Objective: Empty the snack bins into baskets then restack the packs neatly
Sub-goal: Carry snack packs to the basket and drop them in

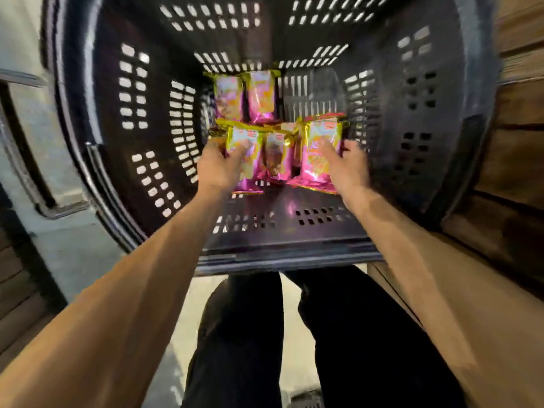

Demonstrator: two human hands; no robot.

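Glossy pink-and-gold foil snack packs [262, 95] lie in two rows on the floor of the black slotted plastic basket [132, 113]. Your left hand [217, 169] curls round the near row's leftmost pack [251, 166]; your right hand [346, 167] clasps its rightmost pack [318, 166].

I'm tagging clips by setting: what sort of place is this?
Probably a shop or stockroom: a black perforated plastic basket holds rows of pink-and-gold foil snack packs, with brown wooden shelving beside it.
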